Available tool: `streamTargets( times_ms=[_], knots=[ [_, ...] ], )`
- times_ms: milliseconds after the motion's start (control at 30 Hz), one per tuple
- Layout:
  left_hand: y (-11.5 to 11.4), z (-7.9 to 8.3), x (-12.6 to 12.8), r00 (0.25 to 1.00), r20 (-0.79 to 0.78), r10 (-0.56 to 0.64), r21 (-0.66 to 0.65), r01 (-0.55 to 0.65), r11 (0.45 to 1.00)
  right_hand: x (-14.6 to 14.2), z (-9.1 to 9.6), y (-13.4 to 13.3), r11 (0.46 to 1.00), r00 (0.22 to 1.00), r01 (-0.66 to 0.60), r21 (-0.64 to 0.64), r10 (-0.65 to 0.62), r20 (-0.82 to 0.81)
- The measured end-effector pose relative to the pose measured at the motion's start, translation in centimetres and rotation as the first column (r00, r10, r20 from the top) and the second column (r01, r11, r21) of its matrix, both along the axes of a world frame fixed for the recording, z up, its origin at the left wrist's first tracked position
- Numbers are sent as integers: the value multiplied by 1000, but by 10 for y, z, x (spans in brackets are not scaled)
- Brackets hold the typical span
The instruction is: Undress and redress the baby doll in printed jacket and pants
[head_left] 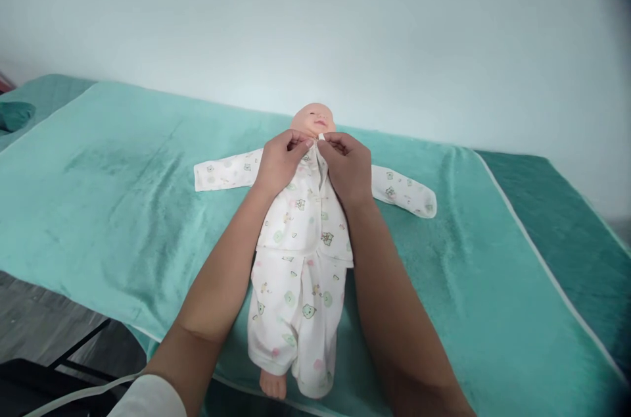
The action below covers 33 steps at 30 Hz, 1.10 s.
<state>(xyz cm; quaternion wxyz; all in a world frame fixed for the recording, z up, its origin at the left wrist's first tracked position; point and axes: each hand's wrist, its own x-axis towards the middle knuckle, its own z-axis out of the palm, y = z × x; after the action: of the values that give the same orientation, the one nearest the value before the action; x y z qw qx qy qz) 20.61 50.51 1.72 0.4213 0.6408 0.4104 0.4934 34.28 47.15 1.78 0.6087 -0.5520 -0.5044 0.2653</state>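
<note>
A baby doll [313, 118] lies on its back on a teal towel [123, 206], head away from me. It wears a white printed top [305, 206] and matching trousers [296, 318], with the sleeves spread out to both sides. My left hand [280, 160] and my right hand [348, 164] meet at the doll's neck. Each hand pinches one edge of the top's collar, fingers closed on the fabric. One bare foot [273, 384] sticks out of a trouser leg near me.
The towel covers a bed or table against a pale wall [345, 22]. A darker green cover [566, 220] shows at the right and far left. Dark floor and a black frame [73, 351] lie below the near left edge.
</note>
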Motion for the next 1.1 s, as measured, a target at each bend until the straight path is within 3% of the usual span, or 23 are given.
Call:
streamTargets(
  times_ms=[433,833,967,1100],
  knots=[
    [5,-5,-1,984,167,-53,-67,65,996,5,9,-5,973,992,-80,-216,100,81],
    [1,1,0,974,207,-96,-167,131,977,-1,12,-10,972,958,-91,-219,146,248],
    [-1,5,-1,984,173,-49,-212,86,974,-1,9,-15,965,952,-176,-194,217,215],
    [-3,6,-3,997,70,-30,-142,40,989,-2,8,-27,969,954,-179,-169,213,209]
  ],
)
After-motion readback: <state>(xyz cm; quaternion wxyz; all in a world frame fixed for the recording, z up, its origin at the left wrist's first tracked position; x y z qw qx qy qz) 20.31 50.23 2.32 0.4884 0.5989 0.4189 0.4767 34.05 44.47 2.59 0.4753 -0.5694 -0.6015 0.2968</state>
